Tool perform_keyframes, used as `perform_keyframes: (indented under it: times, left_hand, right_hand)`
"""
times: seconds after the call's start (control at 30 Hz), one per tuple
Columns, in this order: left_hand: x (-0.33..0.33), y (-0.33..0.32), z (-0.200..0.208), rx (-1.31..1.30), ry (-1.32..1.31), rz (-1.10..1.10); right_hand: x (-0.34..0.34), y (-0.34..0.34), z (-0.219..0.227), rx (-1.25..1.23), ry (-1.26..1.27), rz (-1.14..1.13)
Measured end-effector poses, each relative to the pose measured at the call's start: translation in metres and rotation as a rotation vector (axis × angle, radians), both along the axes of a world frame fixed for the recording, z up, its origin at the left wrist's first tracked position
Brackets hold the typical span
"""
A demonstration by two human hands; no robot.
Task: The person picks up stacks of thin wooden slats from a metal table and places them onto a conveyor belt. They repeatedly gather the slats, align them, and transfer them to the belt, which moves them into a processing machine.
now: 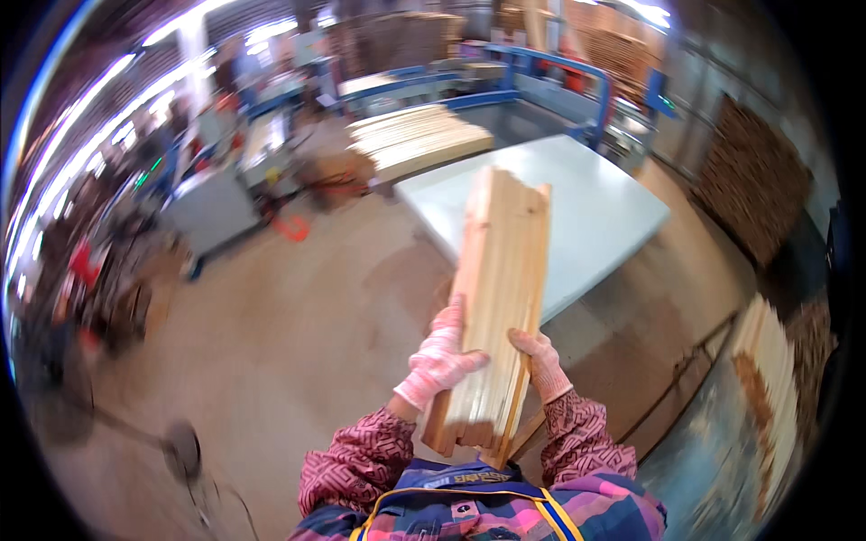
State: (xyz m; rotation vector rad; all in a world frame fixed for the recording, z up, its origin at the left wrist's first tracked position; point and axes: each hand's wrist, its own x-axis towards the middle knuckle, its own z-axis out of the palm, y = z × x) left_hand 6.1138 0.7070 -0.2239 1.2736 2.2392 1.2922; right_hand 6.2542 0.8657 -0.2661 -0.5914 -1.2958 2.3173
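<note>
A bundle of long, pale wooden strips (502, 307) is held lengthwise in front of my body, its far end over the white table. My left hand (442, 358), in a pink and white knitted glove, grips the bundle's left side, with the thumb across the top. On the right side my right hand (541, 358), gloved alike, presses against the wood with its thumb at the upper edge. Fingers of both hands are partly hidden under the strips. The near end of the bundle reaches close to my apron (469, 476).
A white table (595, 221) stands ahead, with a stack of pale strips (419, 140) beyond its left corner. Blue-framed machinery (550, 68) is behind it. To the right, more strips (767, 379) lie on a worn surface, near a brown wood stack (753, 176). A pedestal-like object (183, 449) is at lower left.
</note>
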Motion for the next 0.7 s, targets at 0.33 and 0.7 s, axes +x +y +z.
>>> perform_keyframes:
  times: [0.33, 0.7]
  left_hand:
    - [-0.122, 0.126, -0.009, -0.079, -1.098, -0.495]
    - [-0.185, 0.271, -0.101, -0.142, -0.454, -0.716]
  right_hand:
    - [-0.058, 0.053, -0.032, 0.344, -0.647, -0.497]
    - [-0.087, 0.122, -0.085, 1.014, -0.970, -0.587]
